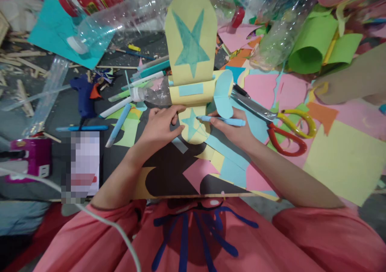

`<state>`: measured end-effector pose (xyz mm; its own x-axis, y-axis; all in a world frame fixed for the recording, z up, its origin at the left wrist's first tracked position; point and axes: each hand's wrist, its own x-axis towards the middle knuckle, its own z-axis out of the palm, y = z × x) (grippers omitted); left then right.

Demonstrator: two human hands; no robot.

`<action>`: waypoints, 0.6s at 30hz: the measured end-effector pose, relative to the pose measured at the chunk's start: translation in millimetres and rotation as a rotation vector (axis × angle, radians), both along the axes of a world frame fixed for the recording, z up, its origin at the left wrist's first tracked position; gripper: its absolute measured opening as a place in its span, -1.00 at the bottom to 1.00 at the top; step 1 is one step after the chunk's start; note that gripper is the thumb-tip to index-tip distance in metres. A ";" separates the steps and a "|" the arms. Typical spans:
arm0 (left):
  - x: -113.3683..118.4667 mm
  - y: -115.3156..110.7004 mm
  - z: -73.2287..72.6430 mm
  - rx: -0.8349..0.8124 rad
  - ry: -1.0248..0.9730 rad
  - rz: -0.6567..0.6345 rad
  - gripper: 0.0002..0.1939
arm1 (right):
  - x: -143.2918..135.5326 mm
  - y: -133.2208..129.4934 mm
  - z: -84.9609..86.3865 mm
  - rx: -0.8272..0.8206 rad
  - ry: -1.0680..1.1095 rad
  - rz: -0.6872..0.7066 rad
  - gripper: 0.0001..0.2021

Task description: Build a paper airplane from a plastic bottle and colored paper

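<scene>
A toy airplane made from a clear plastic bottle (155, 91) wrapped in yellow paper lies in front of me. Its far wing (171, 35) bears a filled-in teal star; the near wing (197, 137) has a partly coloured star. Light blue paper tail pieces (223, 91) stand at its right end. My right hand (230, 127) pinches a light blue marker (233, 121), its tip on the near star. My left hand (163, 125) rests at the near wing's left edge, thumb and index finger apart and touching the paper, the other fingers bent.
Scissors (271, 117) with red and yellow handles lie to the right among coloured paper scraps. Several markers (119, 123), a blue glue gun (86, 97) and a phone (86, 155) are on the left. Plastic bottles (120, 17) and green paper rolls (313, 43) lie farther back. A white cable (120, 232) crosses the lower left.
</scene>
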<state>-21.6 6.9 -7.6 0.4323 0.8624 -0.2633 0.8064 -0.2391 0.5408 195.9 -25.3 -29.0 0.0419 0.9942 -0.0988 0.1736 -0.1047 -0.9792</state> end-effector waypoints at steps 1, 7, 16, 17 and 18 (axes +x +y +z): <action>0.3 0.0 0.3 -0.003 0.000 0.000 -0.57 | 0.4 -0.1 -1.1 0.007 -0.007 -0.002 -0.79; 1.1 -0.2 0.6 -0.001 0.000 0.001 -0.57 | -0.5 -1.2 -2.8 0.011 -0.027 -0.001 -0.75; -0.6 0.4 -1.5 0.007 -0.010 0.004 -0.58 | -1.2 -2.0 4.3 -0.050 0.018 0.120 -0.86; -0.6 0.3 -1.7 0.008 -0.009 0.004 -0.58 | -0.8 -2.0 4.7 -0.058 0.020 0.138 -0.86; -0.6 0.2 -1.9 0.010 -0.009 0.004 -0.58 | -0.4 -1.9 4.9 -0.066 0.022 0.155 -0.86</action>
<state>-22.2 7.1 -9.6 0.4311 0.8667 -0.2510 0.8025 -0.2411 0.5458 195.5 -27.2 -24.2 -0.1147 0.9800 -0.1629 0.1708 -0.1421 -0.9750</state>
